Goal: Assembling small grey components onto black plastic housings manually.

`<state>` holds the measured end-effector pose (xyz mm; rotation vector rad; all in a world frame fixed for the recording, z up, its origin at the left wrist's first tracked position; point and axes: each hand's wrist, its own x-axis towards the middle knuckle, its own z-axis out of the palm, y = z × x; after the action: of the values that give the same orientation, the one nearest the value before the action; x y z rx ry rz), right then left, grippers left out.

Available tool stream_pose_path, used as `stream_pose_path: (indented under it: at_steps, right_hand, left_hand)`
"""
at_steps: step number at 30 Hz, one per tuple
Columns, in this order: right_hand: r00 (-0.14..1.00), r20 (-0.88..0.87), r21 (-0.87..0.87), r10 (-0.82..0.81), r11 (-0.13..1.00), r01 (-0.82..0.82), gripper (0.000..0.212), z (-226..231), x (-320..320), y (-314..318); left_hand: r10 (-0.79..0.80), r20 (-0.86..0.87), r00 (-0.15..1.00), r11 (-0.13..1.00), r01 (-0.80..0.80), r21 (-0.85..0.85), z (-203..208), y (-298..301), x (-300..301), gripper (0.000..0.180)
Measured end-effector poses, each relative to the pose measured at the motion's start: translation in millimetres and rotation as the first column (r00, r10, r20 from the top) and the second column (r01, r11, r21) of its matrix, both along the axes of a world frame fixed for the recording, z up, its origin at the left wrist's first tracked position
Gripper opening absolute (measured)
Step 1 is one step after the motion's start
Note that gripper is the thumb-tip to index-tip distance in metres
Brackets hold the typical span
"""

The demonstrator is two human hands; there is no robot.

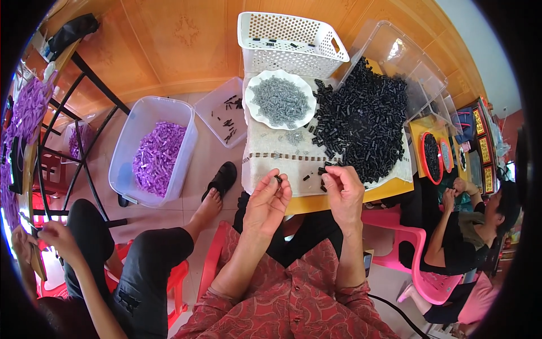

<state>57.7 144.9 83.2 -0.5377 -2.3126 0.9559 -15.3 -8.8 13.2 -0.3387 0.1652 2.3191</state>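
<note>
Two-handed: pinching piece (278, 179) in left grip (269, 204), likely for steadiness. With right grip (345, 195) nearly closed by heap (364, 121); cannot tell if loaded.

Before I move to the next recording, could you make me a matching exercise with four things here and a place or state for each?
1. Left hand
2. Wavy dish
3. Big floor tub
4. Basket

A. holds purple pieces
B. farther from the person than the dish, walls full of holes
C. pinching a small black piece
D. heaped with clear grey pieces

Pairs: 1-C, 2-D, 3-A, 4-B
</note>
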Motion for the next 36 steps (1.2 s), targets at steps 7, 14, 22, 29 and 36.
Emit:
stream_pose_path:
  at_steps: [7,14,22,29,36]
  right_hand:
    - [0.986,0.149,0.254,0.069,0.961,-0.105,0.018,-21,-3,-3]
    - [0.957,0.286,0.335,0.045,0.931,-0.144,0.012,-35,-6,0]
    - [0.973,0.222,0.322,0.058,0.938,-0.13,0.008,-37,-3,-1]
    - [0.976,0.21,0.371,0.059,0.919,-0.135,0.013,-41,-2,-2]
    - [0.995,0.065,0.026,0.071,0.997,-0.073,0.012,-29,5,-13]
  left_hand:
    - [-0.012,-0.001,1.0,1.0,0.012,0.021,-2,2,3,0.025]
    - [-0.038,-0.087,0.995,0.997,0.044,0.067,7,5,8,0.025]
    - [-0.048,-0.133,0.99,0.994,0.061,0.096,7,4,11,0.027]
    - [-0.063,-0.124,0.99,0.994,0.073,0.08,8,5,12,0.027]
    - [-0.063,-0.075,0.995,0.993,0.069,0.092,5,5,13,0.025]
